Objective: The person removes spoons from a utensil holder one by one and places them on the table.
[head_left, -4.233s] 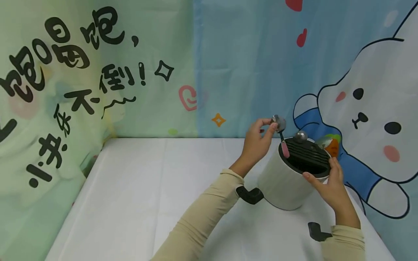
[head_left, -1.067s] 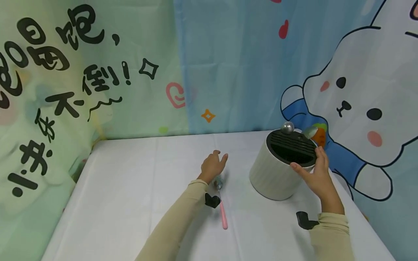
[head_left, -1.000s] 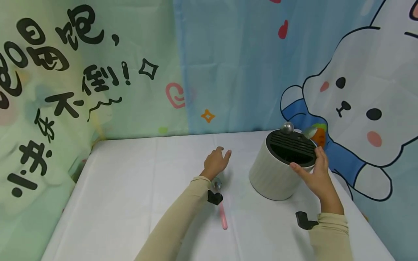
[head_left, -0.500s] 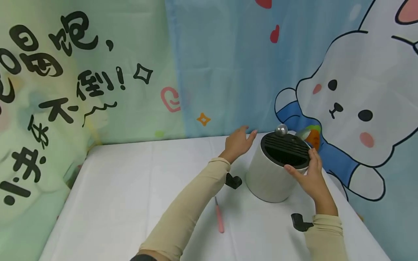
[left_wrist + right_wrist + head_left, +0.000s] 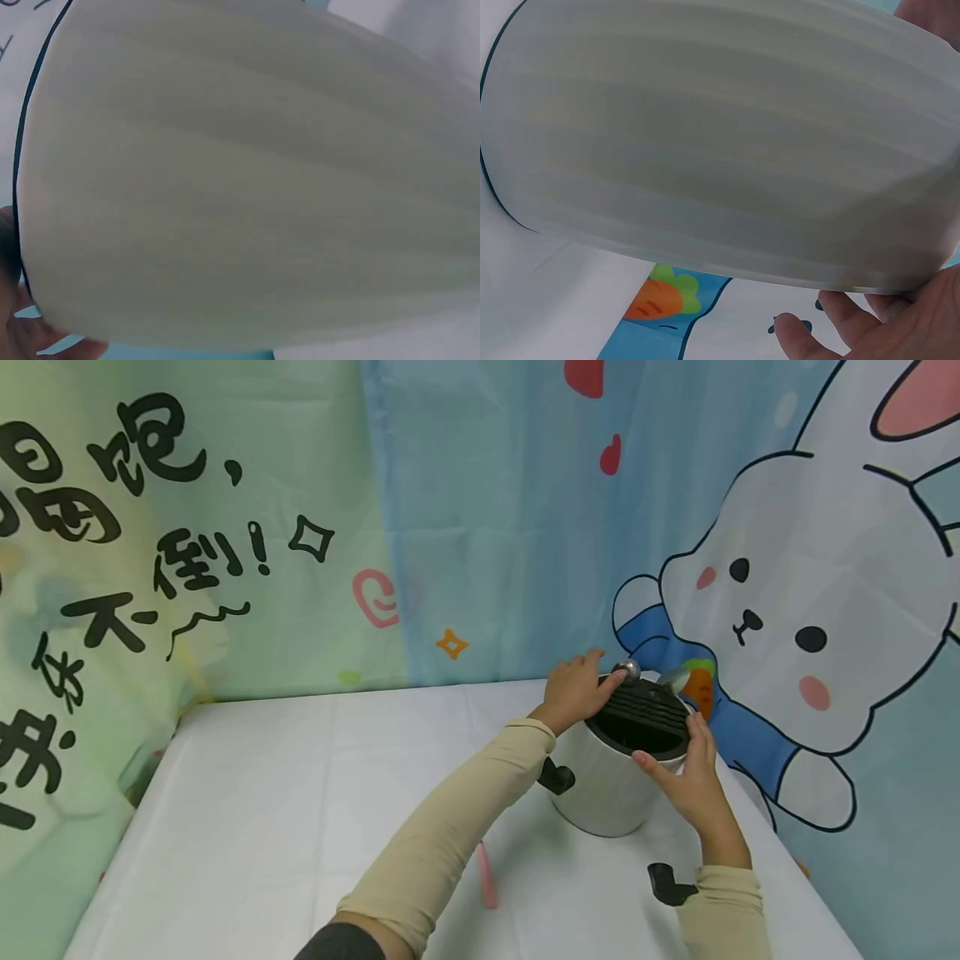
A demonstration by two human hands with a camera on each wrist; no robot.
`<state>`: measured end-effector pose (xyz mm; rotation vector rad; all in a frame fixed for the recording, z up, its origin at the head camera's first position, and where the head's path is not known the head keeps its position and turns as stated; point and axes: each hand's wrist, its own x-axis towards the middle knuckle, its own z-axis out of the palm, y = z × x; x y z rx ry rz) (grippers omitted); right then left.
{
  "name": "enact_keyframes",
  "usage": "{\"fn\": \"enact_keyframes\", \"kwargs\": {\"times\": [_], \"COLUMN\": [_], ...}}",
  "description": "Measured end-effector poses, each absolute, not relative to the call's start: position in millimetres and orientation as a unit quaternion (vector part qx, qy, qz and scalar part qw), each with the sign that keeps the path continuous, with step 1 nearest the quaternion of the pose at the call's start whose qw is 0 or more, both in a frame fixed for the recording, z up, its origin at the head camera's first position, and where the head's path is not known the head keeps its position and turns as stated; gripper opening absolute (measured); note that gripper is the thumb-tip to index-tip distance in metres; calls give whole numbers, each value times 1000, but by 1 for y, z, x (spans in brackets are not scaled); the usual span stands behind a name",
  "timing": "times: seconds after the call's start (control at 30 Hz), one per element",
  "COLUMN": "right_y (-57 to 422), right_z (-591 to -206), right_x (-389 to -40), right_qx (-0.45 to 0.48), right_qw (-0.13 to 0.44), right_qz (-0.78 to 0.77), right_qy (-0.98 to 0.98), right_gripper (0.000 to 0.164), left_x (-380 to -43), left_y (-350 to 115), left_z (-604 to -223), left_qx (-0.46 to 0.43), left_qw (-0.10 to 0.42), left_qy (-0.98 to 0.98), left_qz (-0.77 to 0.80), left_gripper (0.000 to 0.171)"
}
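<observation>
A ribbed white utensil holder [image 5: 604,789] with a black slatted top [image 5: 645,722] stands on the table. My right hand [image 5: 690,781] grips its rim, thumb in front and fingers on the right side. At the rim's far left, my left hand [image 5: 576,693] reaches with thumb and forefinger apart beside a shiny metal ball-shaped end [image 5: 627,671]; whether it touches is unclear. A spoon head [image 5: 675,682] also sticks up from the holder. On the table lies a spoon with a pink handle [image 5: 487,877], its head hidden behind my left forearm. The holder's wall fills both wrist views.
The white-covered table [image 5: 247,827] stretches to the left. Behind it hangs a printed curtain [image 5: 480,527] with a cartoon rabbit at right. The holder stands near the table's right edge.
My left hand took a spoon with a pink handle from the holder, laid it on the table, let go, then moved back right to the holder's rim. The right hand keeps its grip.
</observation>
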<state>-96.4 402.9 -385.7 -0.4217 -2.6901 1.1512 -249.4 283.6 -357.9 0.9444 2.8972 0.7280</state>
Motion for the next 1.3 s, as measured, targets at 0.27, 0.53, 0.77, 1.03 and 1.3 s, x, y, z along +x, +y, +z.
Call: {"fn": "enact_keyframes", "kwargs": {"times": [0.27, 0.53, 0.77, 1.03, 1.3], "right_y": [394, 387, 389, 392, 399], "right_z": [-385, -381, -380, -383, -385], "right_x": [-102, -106, -106, -103, -97], "right_qx": [-123, -122, -123, -139, -146], "right_qw": [103, 94, 97, 85, 85], "right_qz": [395, 386, 377, 374, 379], "right_qy": [-905, -910, -913, -913, -910], "right_gripper": [100, 101, 101, 101, 100], "left_x": [-249, -253, -253, -253, -252], "left_y": [280, 271, 261, 248, 238], "left_z": [-359, -356, -344, -330, -315], "left_qx": [332, 338, 331, 334, 343], "left_qw": [-41, -99, -85, -99, -113], "left_qy": [916, 894, 865, 825, 793], "left_qz": [221, 278, 367, 445, 490], "left_gripper": [37, 22, 22, 19, 18]}}
